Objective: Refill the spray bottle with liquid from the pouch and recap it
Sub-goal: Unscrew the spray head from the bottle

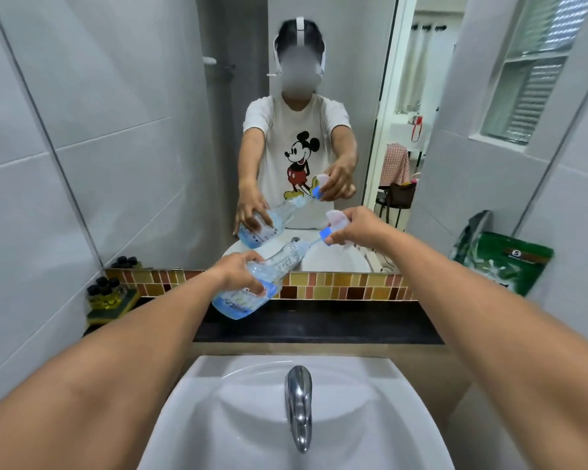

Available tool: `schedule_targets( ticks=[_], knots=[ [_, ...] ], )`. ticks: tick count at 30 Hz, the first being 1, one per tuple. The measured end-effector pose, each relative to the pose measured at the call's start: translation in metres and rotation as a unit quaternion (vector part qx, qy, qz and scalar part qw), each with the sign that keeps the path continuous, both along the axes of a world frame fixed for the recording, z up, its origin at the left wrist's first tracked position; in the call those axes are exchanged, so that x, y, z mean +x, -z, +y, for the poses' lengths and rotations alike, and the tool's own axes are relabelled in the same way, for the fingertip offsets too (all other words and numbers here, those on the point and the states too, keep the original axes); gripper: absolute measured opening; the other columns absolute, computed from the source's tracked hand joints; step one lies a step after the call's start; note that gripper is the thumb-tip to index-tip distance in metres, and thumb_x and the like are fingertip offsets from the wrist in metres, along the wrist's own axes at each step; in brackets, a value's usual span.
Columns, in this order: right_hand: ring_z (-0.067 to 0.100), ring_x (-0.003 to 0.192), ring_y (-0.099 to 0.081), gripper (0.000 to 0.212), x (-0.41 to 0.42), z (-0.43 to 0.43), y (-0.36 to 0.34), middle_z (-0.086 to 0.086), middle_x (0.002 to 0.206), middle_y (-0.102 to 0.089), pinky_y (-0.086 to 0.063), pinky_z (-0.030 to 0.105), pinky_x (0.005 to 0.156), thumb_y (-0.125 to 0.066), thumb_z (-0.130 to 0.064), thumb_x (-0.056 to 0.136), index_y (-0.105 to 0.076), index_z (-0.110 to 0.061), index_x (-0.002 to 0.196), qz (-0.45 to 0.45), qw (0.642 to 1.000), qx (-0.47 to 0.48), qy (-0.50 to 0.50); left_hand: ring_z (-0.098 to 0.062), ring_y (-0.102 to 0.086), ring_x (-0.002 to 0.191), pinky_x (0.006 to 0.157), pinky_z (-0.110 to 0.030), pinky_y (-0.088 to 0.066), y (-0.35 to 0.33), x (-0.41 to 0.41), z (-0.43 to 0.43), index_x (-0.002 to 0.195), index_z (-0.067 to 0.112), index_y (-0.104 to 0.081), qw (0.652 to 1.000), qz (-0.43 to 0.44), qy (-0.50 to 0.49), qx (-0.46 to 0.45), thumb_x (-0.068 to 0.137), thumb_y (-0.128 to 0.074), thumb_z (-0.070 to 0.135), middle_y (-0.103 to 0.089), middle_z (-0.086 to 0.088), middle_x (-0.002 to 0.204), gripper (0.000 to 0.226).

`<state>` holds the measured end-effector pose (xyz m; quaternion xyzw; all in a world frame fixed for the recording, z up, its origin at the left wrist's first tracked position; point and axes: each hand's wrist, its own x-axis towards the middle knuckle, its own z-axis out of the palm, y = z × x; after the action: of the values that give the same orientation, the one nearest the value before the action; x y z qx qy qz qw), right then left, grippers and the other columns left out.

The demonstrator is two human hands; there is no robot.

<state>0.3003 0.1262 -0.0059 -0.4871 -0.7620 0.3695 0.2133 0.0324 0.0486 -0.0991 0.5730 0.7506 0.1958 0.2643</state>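
Gripping the clear plastic spray bottle [252, 293] round its lower body, the left hand [238, 271] holds it tilted above the black counter ledge [353, 327]. The base hangs below that hand and the neck points up toward the right hand [357, 228]. A shallow pool of pale blue liquid sits in the bottom of the bottle, and the rest looks empty.

The right hand's fingers are curled round the white trigger spray head with a blue collar [335, 228], just beyond the bottle's neck. The collar appears lifted clear of the neck. What looks like a thin clear dip tube bridges the small gap, though that detail is too fine to be sure of.

Judged from this, the step in hand is taking the spray head off to open the bottle for filling, and no pouring has begun. The green plastic refill pouch [510, 266] stands well out to the right of the right hand, leaning against the wall at the end of the ledge, untouched.

The next move probably calls for drawing the head out along the line of the neck until the tube comes free. The bottle would then be stood upright and the head laid down, which frees the right hand for the pouch. Drips from the tube would likely land near the white ceramic basin [218, 418] below both forearms.
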Motion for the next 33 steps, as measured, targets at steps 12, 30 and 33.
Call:
schedule_targets(
  ticks=[12,30,33],
  knots=[
    [0.018,0.08,-0.06,0.05,0.057,-0.013,-0.018,0.008,0.095,-0.067,-0.038,0.024,0.058,-0.084,-0.02,0.075,-0.063,-0.005,0.119,0.054,0.994,0.038,0.09,-0.022,-0.057,0.109,0.088,-0.035,-0.048,-0.002,0.005,-0.016,0.134,0.036,-0.053,0.998,0.046,-0.037,0.021,0.067,-0.089,0.031,-0.058,-0.002,0.128,0.076],
    [0.017,0.077,-0.059,0.044,0.067,-0.019,-0.015,0.011,0.099,-0.067,-0.043,0.03,0.066,-0.08,-0.027,0.079,-0.064,-0.012,0.118,0.121,0.985,0.015,0.125,-0.025,-0.062,0.107,0.089,-0.041,-0.054,-0.002,-0.007,-0.038,0.138,0.029,-0.052,0.991,0.004,-0.132,0.022,0.064,-0.091,0.029,-0.062,-0.005,0.128,0.084],
    [0.015,0.074,-0.059,0.043,0.067,-0.02,-0.012,0.006,0.094,-0.064,-0.041,0.029,0.065,-0.078,-0.025,0.081,-0.064,-0.013,0.119,0.137,0.982,0.003,0.129,-0.024,-0.063,0.106,0.087,-0.04,-0.054,-0.001,-0.01,-0.04,0.136,0.03,-0.053,0.99,-0.005,-0.138,0.021,0.062,-0.091,0.031,-0.063,-0.004,0.126,0.083]
  ],
)
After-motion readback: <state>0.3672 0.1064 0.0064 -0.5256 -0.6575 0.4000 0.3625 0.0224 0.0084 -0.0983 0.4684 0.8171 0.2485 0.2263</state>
